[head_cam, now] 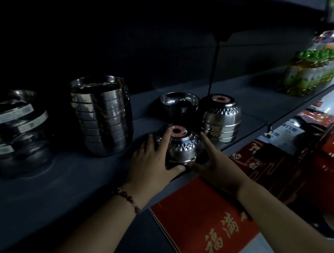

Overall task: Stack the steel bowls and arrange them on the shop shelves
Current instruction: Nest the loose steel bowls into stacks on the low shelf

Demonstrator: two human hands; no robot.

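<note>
Dim shop shelving fills the frame, with a dark shelf (64, 187) running from lower left to right of centre. At the middle, the left hand (151, 162) lies against the left side of a small upturned bowl stack (182, 145), fingers straight over its top edge and thumb along its base. The right hand (210, 163) presses the other side, forefinger straight, thumb meeting the base; neither hand curls round it.

That stack sits just beside the shelf's front lip, so an uneven push could tip it off or skew the bowls. Close behind on the right stands a second upturned stack (220, 117), and an open bowl (178, 104) lies tilted behind; a shove back would knock either. A tall stack (102, 115) stands to the left, wider banded bowls (6, 125) at far left, green bottles (315, 70) at upper right, and red boxes (216, 225) below.
</note>
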